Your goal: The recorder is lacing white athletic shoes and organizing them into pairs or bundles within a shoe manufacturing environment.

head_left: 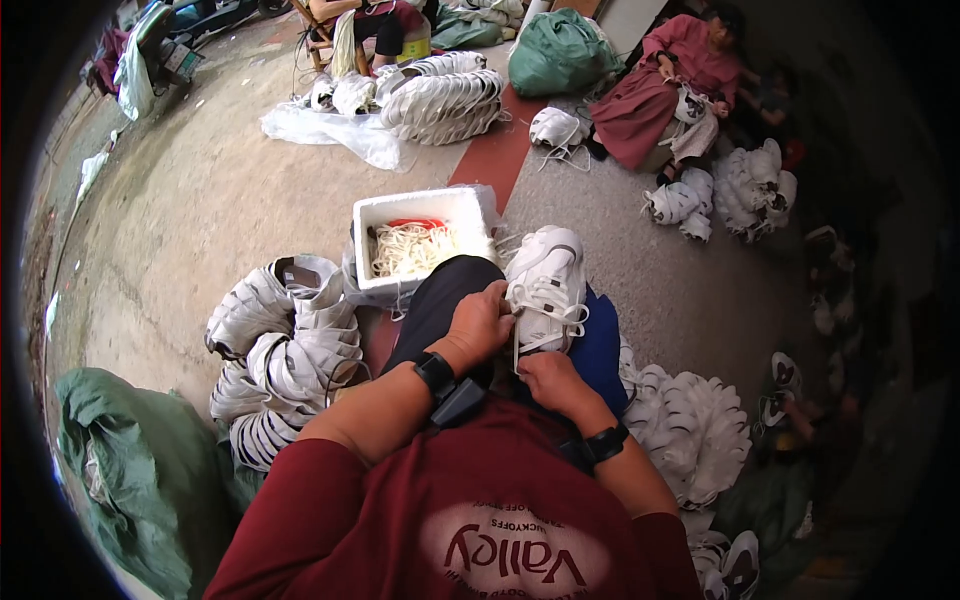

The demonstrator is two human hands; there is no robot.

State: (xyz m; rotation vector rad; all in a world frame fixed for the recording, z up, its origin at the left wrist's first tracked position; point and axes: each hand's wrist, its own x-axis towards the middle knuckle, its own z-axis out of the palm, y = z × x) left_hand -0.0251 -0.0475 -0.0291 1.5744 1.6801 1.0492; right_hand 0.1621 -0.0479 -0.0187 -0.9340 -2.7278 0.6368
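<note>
Sack (140,470), foam box (468,222), round-toed white shoe (548,250) on the lap
The sack is crumpled green fabric, its base cut off; ribbed curls of nested uppers (285,350) sit alongside. The thick-walled box holds tangled cream cords (410,250), its near corner behind a knee (452,285); concrete (300,190) stretches beyond. The left hand (485,320) bends its fingers together at the shoe's left edge, their grip unclear; the right hand (552,380) pinches a thin lace (517,345) close by. Another scalloped stack (700,430) dims toward the dark rim.
</note>
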